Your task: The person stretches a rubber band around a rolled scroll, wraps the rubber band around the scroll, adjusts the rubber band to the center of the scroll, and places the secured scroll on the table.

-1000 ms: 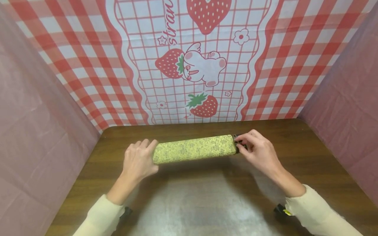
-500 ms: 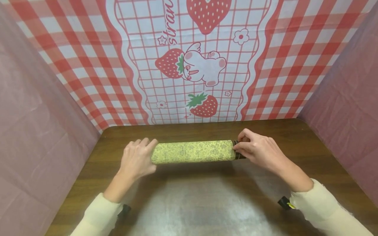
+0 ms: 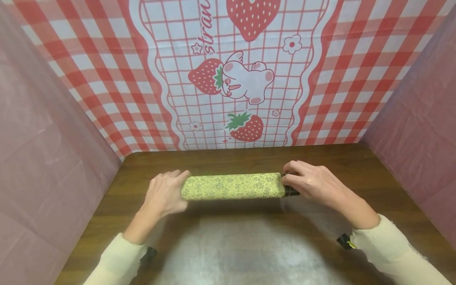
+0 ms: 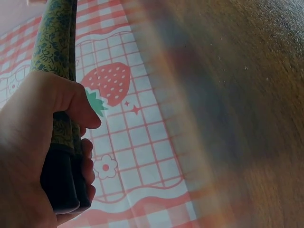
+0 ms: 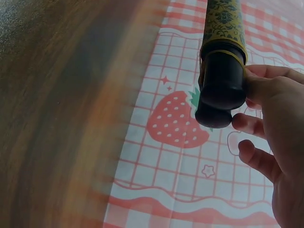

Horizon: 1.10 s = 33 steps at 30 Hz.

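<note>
A long roll (image 3: 233, 187) in yellow-green flowered brocade is held level over the table, with two black rounded ends side by side. In the left wrist view, my left hand (image 3: 166, 192) wraps round its left end, thumb across the brocade (image 4: 52, 42), black ends (image 4: 61, 183) showing below. My right hand (image 3: 311, 180) is at the other end, fingers bent. In the right wrist view, a thin yellow cord rings the black cap (image 5: 223, 80). My right thumb and forefinger (image 5: 263, 76) pinch at the cap's side, the other fingers curled below it.
The brown wooden table (image 3: 117, 221) has a bright glare in its middle. Behind it hangs a red-and-white checked cloth (image 3: 89, 67) with strawberries; pink cloth (image 3: 39, 158) walls the left, more pink cloth (image 3: 413, 118) the right.
The right end of the roll has come down, so it lies level now instead of tilted. My right hand has shifted its fingers at that end; my left hand keeps its grip.
</note>
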Motion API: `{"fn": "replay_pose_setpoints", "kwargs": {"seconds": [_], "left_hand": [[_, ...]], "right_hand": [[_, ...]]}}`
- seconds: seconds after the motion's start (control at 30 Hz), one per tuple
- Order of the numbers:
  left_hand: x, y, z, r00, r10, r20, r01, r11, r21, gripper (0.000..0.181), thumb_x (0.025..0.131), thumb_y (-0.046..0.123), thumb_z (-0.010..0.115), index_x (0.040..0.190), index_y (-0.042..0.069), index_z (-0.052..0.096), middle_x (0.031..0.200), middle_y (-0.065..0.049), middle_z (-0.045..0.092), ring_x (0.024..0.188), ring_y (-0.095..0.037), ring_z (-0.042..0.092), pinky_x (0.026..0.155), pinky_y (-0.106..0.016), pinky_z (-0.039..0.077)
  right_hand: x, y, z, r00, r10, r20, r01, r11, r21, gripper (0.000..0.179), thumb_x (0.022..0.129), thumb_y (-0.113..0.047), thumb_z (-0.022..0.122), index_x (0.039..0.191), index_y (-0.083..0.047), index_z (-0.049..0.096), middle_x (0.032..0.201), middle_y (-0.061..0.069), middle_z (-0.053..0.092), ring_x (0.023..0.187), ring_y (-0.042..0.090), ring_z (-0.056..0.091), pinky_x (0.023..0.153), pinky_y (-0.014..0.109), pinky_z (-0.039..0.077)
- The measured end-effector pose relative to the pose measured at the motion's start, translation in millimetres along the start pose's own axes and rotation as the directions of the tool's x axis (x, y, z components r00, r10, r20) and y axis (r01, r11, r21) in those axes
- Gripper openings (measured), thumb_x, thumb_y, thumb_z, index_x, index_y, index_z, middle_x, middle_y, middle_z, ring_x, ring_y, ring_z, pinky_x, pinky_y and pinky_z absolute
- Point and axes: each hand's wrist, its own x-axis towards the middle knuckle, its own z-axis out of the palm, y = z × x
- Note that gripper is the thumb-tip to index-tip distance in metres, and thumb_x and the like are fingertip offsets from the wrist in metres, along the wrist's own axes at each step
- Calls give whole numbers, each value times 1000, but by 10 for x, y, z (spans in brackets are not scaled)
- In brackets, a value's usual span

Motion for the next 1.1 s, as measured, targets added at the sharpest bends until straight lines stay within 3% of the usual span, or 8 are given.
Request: {"fn": "replay_pose_setpoints", "kwargs": {"seconds": [0.47,0.87,1.1], "left_hand": [[-6,92,26,999,45,-8,-45,997,64,65,55,17,80,119,16,73,85,-5,72,65,-22,56,61,-36,49],[24,179,61,995,98,-27,-95,991,94,63,54,19,84,116,17,72,88,-4,73,67,-23,60,61,-36,49],[10,183,82,994,97,-40,-93,992,87,65,54,19,85,118,17,73,90,-5,76,69,-25,64,62,-37,52]], "right_hand": [[-58,7,69,996,74,56,-77,996,48,43,122,-40,38,107,-23,75,108,-6,69,93,7,63,54,23,49],[32,-69,173,999,33,18,-34,997,71,41,122,-36,38,107,-23,73,101,-8,64,84,6,54,52,17,36],[44,-81,181,999,41,24,-43,996,73,39,122,-36,39,109,-24,75,101,-7,63,84,6,53,53,17,36]]}}
